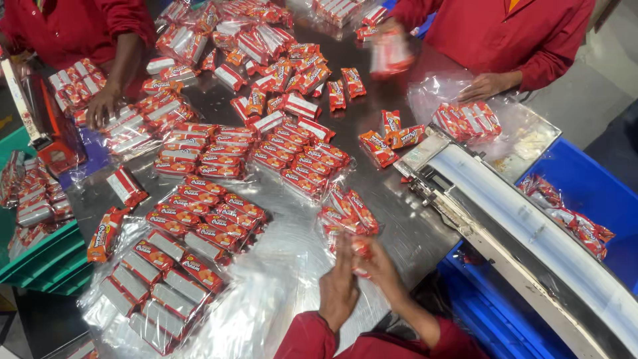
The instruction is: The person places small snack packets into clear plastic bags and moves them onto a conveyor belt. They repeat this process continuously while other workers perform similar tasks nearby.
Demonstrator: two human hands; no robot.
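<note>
Head view: left hand (339, 289) and right hand (382, 269) together grasp a small red packet (360, 247) at the near edge of the steel table (405, 233). Fingers and clear film hide most of it, so its long axis cannot be told. Just beyond lies a bagged bundle (345, 213).
</note>
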